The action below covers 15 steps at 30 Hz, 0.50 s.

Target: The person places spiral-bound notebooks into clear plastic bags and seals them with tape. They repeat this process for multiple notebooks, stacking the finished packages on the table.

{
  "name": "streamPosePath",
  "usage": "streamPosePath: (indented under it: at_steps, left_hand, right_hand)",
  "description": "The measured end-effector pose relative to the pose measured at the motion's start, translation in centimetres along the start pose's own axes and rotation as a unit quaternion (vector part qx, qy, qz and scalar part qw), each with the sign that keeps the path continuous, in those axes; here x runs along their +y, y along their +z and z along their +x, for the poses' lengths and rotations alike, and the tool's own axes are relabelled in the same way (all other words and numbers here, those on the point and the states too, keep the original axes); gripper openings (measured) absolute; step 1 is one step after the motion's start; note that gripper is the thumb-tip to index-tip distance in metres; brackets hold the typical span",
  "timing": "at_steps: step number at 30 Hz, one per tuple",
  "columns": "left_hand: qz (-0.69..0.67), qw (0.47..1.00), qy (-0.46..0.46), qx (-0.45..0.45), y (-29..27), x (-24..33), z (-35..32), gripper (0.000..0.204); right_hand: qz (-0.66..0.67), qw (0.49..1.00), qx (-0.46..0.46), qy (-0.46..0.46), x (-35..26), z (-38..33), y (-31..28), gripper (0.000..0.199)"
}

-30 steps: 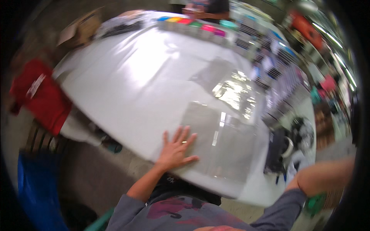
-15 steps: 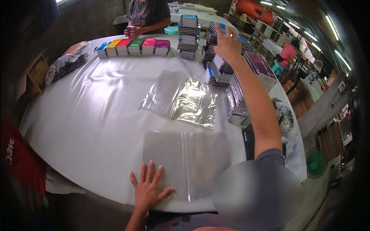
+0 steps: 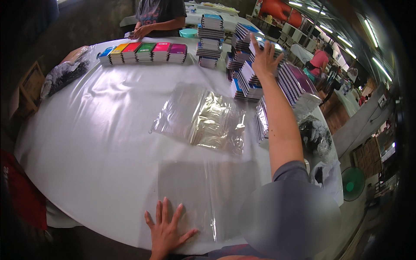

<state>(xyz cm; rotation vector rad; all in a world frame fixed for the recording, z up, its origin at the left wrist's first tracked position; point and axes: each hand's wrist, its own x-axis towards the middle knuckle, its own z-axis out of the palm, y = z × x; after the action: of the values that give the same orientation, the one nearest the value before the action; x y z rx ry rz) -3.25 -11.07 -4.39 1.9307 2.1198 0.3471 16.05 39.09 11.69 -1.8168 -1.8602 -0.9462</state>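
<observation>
My left hand [image 3: 168, 229] lies flat with fingers spread on the near left corner of a clear plastic cover [image 3: 184, 184] at the table's front. My right hand [image 3: 265, 60] reaches far out, fingers apart, over stacked spiral notebooks [image 3: 249, 86]. Nothing shows in its grasp, and whether the fingertips touch the stack is hard to tell. Beyond the near cover lie more clear plastic covers [image 3: 180, 115], creased and shiny. Right of my right forearm stands a stack of purple-topped spiral notebooks [image 3: 299, 82], and the forearm partly hides other notebooks [image 3: 261, 123].
A row of small colourful notebooks [image 3: 145, 52] spans the table's far side. Another tall notebook stack [image 3: 211, 34] stands nearby. Across the table is a person [image 3: 160, 19]. Plastic-wrapped bundles [image 3: 65, 78] lie at the left edge; crumpled plastic [image 3: 316, 134] sits at the right.
My right hand has shifted slightly right over the stacks, its fingers spread wider. My left hand stays on the cover. The view has shifted a little. The person opposite has lowered what they hold.
</observation>
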Motion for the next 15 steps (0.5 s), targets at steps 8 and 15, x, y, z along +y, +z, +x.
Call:
streamPosePath:
  at_steps: [8,15]
  left_hand:
    - [-0.009,1.000,0.001,0.000,0.2,-0.4,0.0,0.081]
    - [-0.081,0.996,-0.007,-0.031,-1.0,-0.4,-0.1,0.083]
  right_hand:
    - [0.039,0.993,0.109,0.000,0.3,1.0,2.7,0.079]
    - [-0.112,0.970,0.189,-0.107,0.9,2.6,1.6,0.054]
